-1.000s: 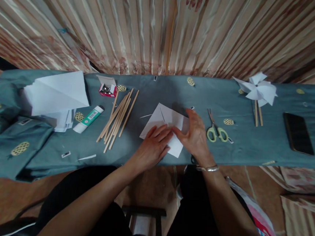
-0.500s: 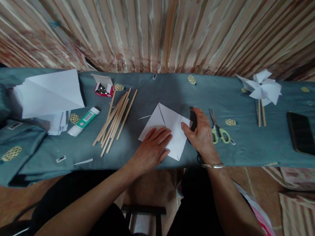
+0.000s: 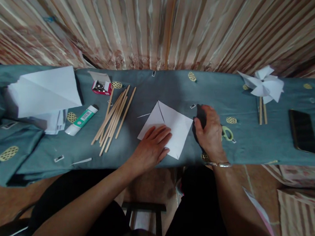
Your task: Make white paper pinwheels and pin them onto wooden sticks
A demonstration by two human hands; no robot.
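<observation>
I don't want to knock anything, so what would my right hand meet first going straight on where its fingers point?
Probably the curtain, past the far edge of the cloth. Your right hand points forward and slightly left; how far back the curtain hangs is unclear.

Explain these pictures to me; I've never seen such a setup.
No machine here: a person works bare-handed, seen from a head-worn camera looking forward and down. The left hand rests on a white paper square. The right hand is beside it, partly hiding green-handled scissors; whether it holds them is unclear. On the cloth, more paper, a green tube, wooden sticks and an open box lie to the left; at least one paper pinwheel and a phone lie to the right.
</observation>
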